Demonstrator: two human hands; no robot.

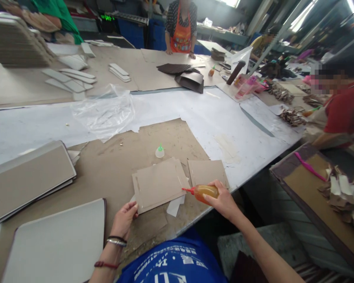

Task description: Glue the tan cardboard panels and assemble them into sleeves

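An amber glue bottle (205, 192), red nozzle pointing to 9 o'clock, is gripped in the closed right hand (222, 200) above the desk (224, 118). The cardboard stack (157, 182) at its 9 o'clock is touched, seemingly not pinched, by the curled left hand (124, 218). The white lettering on the blue shirt (171, 263) cannot be read.

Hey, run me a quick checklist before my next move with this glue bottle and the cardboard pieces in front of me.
1. Grip: right hand wraps the bottle: ok.
2. Contents: amber liquid shows inside the bottle: ok.
3. Aim: red nozzle points at the cardboard stack, at its right edge: ok.
4. Nozzle tip open: cannot tell.
5. Steadying: left hand touches the stack's near corner: ok.
6. Green-tipped cap stands apart, behind the stack: ok.
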